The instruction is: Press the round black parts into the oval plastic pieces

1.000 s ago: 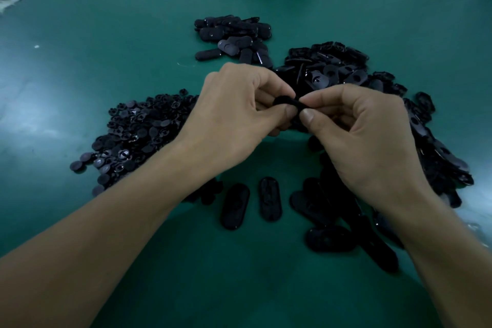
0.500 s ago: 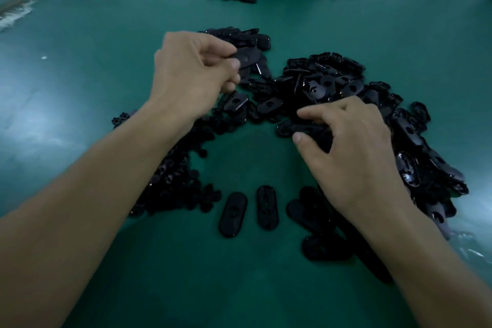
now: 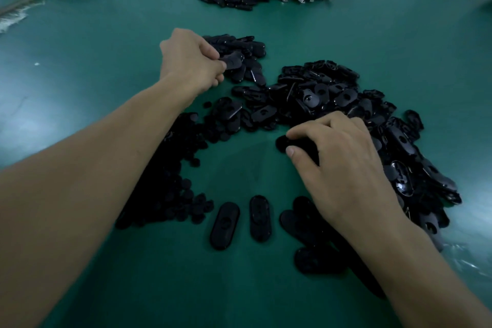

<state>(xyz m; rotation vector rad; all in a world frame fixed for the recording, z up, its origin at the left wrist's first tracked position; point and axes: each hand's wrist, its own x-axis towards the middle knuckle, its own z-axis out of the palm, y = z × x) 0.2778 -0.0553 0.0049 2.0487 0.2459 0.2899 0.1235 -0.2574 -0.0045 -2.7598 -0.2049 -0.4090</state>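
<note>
1. Your left hand pinches one oval piece over a small heap.
2. Your right hand pinches a second oval beside the big heap.
3. Two loose ovals lie side by side near the round parts, too many to count.

Table – teal green, plain. Oval plastic pieces – glossy black. Round parts matte black.

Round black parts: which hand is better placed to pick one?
Probably the left hand, once it drops its held piece: the round black parts lie beneath its forearm; the right hand grips an oval piece.
</note>
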